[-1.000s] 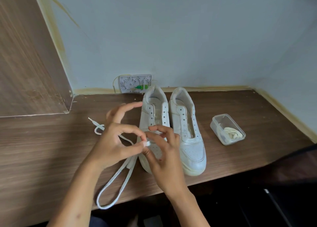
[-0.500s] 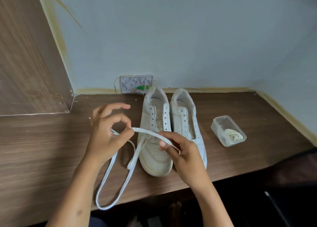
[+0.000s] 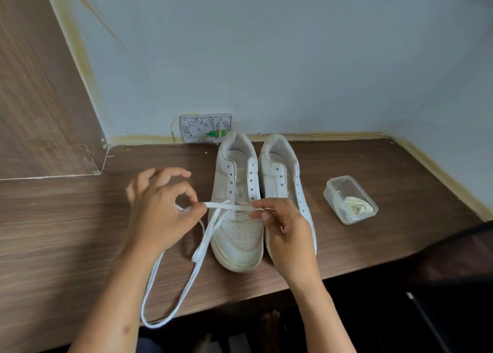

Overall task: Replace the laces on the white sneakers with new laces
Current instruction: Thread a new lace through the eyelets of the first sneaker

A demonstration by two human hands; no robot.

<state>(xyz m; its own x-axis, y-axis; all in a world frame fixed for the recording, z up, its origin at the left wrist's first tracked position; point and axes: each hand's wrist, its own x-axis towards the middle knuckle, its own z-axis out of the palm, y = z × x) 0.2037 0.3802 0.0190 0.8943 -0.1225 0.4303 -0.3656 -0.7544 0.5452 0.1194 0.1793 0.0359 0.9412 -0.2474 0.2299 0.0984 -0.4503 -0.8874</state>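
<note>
Toe of right sneaker point(image 3: 282, 171) hidden behind right hand point(image 3: 289, 232). Lace point(image 3: 170, 294) tip lost under those fingers. Both forearms cut off by bottom edge.

A white lace point(image 3: 229, 207) is pinched taut btwn left hand point(image 3: 160, 214) & right hand point(image 3: 286, 227) over the left sneaker point(image 3: 237, 206); old laces are seen in a plastic tub point(image 3: 350, 199) nearby.

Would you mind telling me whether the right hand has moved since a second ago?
Yes. The right hand has shifted rightward, from over the left sneaker toe to the right sneaker, stretching the lace.
</note>
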